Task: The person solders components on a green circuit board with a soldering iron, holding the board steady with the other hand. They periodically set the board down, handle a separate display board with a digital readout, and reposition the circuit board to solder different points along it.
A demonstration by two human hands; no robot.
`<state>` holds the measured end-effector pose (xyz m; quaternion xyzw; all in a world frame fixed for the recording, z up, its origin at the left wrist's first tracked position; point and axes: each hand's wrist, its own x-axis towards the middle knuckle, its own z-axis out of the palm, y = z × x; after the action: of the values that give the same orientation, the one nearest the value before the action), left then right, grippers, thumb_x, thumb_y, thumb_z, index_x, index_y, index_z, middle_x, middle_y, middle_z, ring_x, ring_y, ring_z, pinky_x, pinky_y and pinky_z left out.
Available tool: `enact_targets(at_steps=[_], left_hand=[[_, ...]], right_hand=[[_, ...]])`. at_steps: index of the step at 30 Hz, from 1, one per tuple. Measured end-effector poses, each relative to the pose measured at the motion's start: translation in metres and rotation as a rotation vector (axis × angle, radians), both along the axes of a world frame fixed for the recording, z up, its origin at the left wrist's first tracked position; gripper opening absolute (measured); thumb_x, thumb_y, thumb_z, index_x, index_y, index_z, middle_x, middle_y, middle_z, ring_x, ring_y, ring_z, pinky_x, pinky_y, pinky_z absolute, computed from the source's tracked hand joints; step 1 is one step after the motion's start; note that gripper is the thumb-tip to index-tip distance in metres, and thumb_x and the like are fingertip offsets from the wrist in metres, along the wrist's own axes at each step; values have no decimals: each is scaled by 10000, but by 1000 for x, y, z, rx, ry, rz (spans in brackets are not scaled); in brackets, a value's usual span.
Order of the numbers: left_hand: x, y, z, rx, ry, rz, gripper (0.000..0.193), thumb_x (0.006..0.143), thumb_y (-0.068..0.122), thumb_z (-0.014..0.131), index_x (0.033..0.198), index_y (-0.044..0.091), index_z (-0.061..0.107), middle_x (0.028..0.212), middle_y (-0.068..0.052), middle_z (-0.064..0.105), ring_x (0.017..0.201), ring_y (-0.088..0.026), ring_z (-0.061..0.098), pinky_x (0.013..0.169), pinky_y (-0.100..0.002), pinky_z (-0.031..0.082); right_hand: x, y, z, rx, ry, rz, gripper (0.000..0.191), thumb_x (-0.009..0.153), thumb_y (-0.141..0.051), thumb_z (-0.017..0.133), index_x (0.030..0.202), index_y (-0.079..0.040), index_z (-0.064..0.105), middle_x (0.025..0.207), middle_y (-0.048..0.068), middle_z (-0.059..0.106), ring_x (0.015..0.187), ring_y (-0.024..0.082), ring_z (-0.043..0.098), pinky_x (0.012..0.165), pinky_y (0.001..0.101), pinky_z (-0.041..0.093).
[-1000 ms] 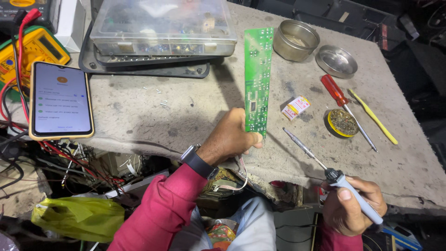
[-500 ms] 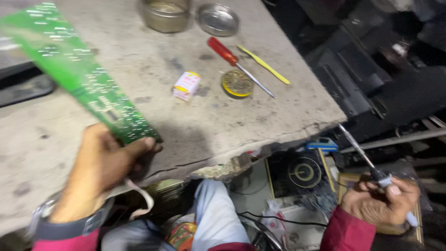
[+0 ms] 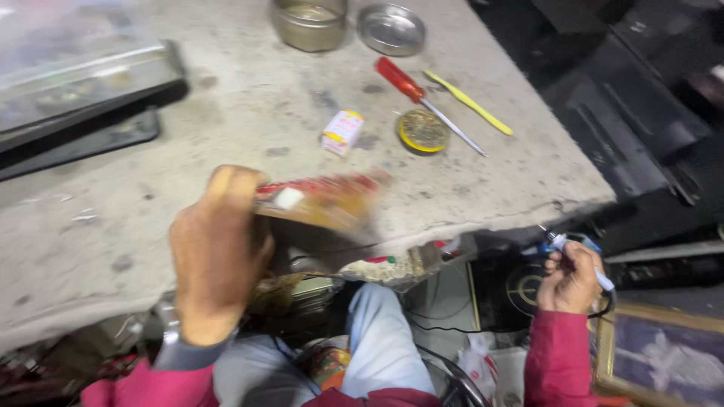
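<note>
Gripping a blurred circuit board (image 3: 324, 200) edge-on, the left hand (image 3: 215, 252) tilts its underside into view — right hand (image 3: 569, 279), fingers curled round a soldering iron (image 3: 577, 256), parked clear of the bench (image 3: 226, 113).

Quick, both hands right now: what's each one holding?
Left hand: closed on the circuit board, blurred.
Right hand: closed on the soldering iron, off the table edge.

On the bench (image 3: 226, 98), a red-handled screwdriver (image 3: 422, 98) lies at one o'clock, a yellow tool (image 3: 467, 102) just beside it. Round solder tin (image 3: 422, 130) beneath, small white-and-yellow box (image 3: 342, 132) left of it. Metal cup (image 3: 309, 22) and lid (image 3: 391, 29) at twelve.
</note>
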<state>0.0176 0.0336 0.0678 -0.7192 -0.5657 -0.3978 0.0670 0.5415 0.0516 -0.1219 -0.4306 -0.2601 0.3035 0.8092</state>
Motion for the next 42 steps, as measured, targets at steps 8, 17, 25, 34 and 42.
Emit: enact_targets(at_steps=[8, 17, 25, 34, 42], left_hand=[[-18, -23, 1, 264, 97, 48, 432, 918, 23, 628, 1343, -17, 562, 1086, -169, 678, 950, -332, 694, 780, -415, 567], [-15, -33, -24, 391, 84, 15, 597, 1011, 45, 624, 1537, -17, 347, 1216, -218, 684, 1088, -351, 726, 829, -415, 569], [-23, -55, -13, 386, -143, -30, 785, 896, -26, 669, 1582, 35, 291, 1328, -205, 613, 1122, -386, 711, 914, -431, 588], [-55, -81, 6, -169, -504, -16, 637, 791, 97, 775, 1368, 41, 511, 1272, -165, 624, 833, -352, 710, 692, -429, 565], [-75, -70, -26, 240, -99, -48, 342, 898, 223, 733, 1147, -2, 669, 1186, -142, 668, 1083, -327, 659, 927, -468, 488]], right_hand=[[-76, 2, -53, -314, 29, 334, 217, 1049, -271, 747, 1097, -72, 672, 859, 86, 666, 716, 176, 606, 647, 291, 498], [-223, -54, 94, 230, -1388, 2, 602, 699, -162, 851, 1170, 98, 579, 1124, 280, 664, 1074, 379, 596, 981, 434, 469], [-282, -39, 159, 239, -1197, 471, 528, 724, -137, 871, 1200, 7, 693, 1178, 144, 732, 1117, 208, 705, 1045, 326, 526], [-298, 42, 184, 63, -1429, 662, 456, 761, -115, 839, 1193, -12, 736, 1232, 132, 742, 1166, 216, 647, 1006, 350, 497], [-351, 43, 242, 212, -1547, 617, 320, 841, -181, 787, 1117, -28, 730, 1204, 93, 736, 1130, 201, 696, 993, 317, 524]])
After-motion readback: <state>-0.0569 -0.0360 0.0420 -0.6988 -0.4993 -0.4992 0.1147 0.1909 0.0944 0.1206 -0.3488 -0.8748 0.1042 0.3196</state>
